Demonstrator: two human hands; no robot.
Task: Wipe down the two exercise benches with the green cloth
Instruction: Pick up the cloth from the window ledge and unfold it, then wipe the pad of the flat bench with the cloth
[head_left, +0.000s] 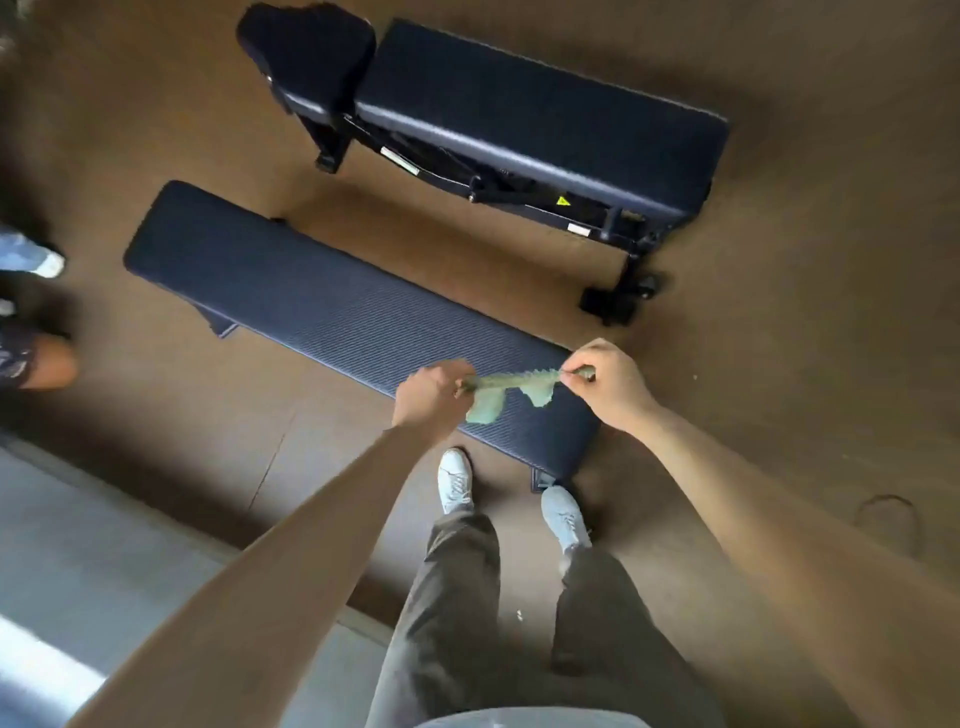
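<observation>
**Both ends of the green cloth (511, 385) pinched above the near bench (291, 291)**

Fingers (571, 372) of the right hand (605, 382) and of the left hand (431, 397) clamp opposite ends of the cloth. It hangs bunched over the bench's closest end, and contact is unclear. Bunched like this, it would likely clean only a thin stripe or slip free. The adjustable bench (519, 114) lies beyond. Another person's shoe (49, 262) stands left of the near bench's far end and may block access there.

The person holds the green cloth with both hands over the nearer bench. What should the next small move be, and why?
Probably lower the green cloth onto the near end of the flat bench and spread it flat. The left hand and right hand each pinch one end, so the cloth is stretched in a bunched strip that seems to hang above the pad, not yet wiping it.
</observation>
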